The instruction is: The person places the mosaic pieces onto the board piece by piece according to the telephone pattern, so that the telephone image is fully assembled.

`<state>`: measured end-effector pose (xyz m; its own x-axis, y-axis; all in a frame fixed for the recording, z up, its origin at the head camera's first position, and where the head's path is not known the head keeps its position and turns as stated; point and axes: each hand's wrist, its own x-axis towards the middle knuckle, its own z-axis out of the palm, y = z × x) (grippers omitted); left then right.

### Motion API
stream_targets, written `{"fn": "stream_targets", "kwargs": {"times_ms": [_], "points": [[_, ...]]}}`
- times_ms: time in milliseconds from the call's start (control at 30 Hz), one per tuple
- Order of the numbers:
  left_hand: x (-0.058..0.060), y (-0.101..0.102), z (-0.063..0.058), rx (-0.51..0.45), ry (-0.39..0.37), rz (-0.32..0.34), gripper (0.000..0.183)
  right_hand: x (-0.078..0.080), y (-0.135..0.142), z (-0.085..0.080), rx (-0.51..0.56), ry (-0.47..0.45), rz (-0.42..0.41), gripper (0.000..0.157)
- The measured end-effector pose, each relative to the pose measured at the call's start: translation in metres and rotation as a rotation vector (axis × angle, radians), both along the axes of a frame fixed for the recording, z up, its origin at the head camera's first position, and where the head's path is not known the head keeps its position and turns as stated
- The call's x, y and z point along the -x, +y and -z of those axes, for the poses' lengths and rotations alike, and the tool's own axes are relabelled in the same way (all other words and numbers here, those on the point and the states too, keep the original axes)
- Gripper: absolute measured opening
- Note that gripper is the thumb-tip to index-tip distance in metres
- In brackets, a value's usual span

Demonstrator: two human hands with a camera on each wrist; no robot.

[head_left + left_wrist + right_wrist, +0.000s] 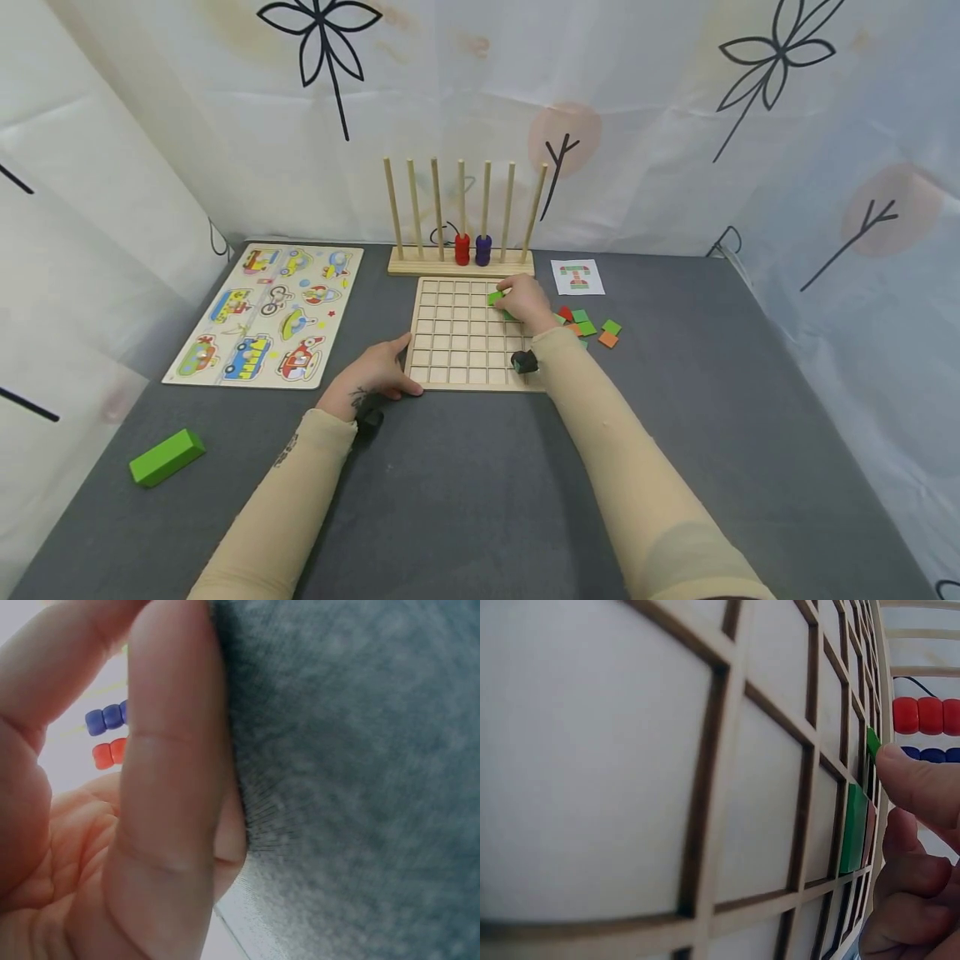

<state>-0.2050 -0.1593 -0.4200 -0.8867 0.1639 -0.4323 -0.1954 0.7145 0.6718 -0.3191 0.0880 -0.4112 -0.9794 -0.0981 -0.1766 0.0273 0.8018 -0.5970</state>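
A wooden grid board (450, 346) lies on the grey table. My left hand (381, 371) rests at its near left corner, thumb by the corner and index finger along the left edge. Over the board's far right part, my right hand (527, 302) pinches a light green square tile (494, 297) between thumb and finger. The right wrist view shows that tile (873, 742) tilted, close over a grid cell. A darker green tile (854, 829) sits in the grid nearby, with a reddish tile (869, 834) just beyond it. The hand partly covers these cells in the head view.
Right of the board lie loose coloured tiles (585, 327) and a printed pattern card (577, 277). Behind it stands a peg rack (420, 264) with red beads (462, 250) and purple beads (483, 250). A vehicle picture puzzle (262, 321) and a green block (167, 457) are at left.
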Motion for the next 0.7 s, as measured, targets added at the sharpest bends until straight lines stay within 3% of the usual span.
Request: {"fn": "stream_targets", "kwargs": {"times_ms": [233, 333, 533, 700], "points": [[0.000, 0.002, -0.001, -0.013, -0.003, 0.013, 0.107, -0.002, -0.001, 0.000, -0.053, -0.012, 0.002, 0.040], [-0.001, 0.001, -0.001, -0.014, 0.001, 0.025, 0.107, -0.002, 0.001, 0.002, -0.002, 0.002, -0.010, 0.044], [-0.002, -0.001, -0.001, -0.016, 0.017, 0.040, 0.106, -0.005, 0.014, -0.003, 0.358, 0.028, -0.023, 0.051], [-0.001, -0.002, 0.001, -0.025, 0.019, 0.040, 0.106, -0.017, 0.041, -0.016, 0.647, 0.023, 0.022, 0.052]]}}
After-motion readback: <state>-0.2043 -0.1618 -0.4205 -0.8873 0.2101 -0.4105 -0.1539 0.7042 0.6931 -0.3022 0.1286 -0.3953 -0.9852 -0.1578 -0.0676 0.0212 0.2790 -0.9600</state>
